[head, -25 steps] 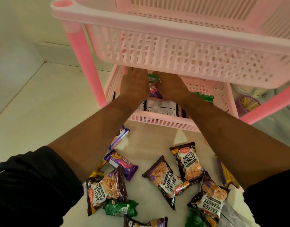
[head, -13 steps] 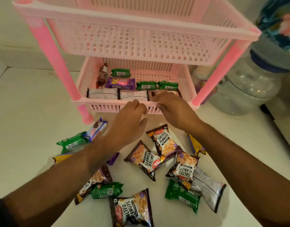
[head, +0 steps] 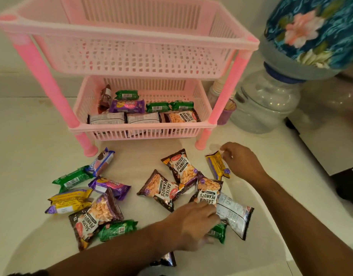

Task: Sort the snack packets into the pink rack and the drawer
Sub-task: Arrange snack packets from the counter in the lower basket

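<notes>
The pink rack (head: 141,127) stands at the back on a pale surface. Its top tier is empty, and its lower tier holds peanut, green, purple and brown packets. Loose packets lie in front of it: salted peanuts (head: 181,166), another peanuts packet (head: 206,193), a silver-backed one (head: 234,215), green ones (head: 117,230) and a purple one (head: 110,187). My right hand (head: 241,162) pinches the top corner of a yellow packet (head: 217,166) lying on the surface. My left hand (head: 191,226) is blurred and lies over a green packet (head: 218,233), its fingertips at the lower edge of a peanuts packet.
A large clear water jar (head: 267,102) under a blue floral cover (head: 315,30) stands right of the rack, with a small purple cup (head: 227,111) beside the rack's leg. A dark object (head: 349,186) sits at the right edge. More packets lie at the left (head: 70,200).
Both hands came out of the rack's lower tier and dropped to the loose packets. The right hand went right to the yellow packet, and the left came down over the green one.
</notes>
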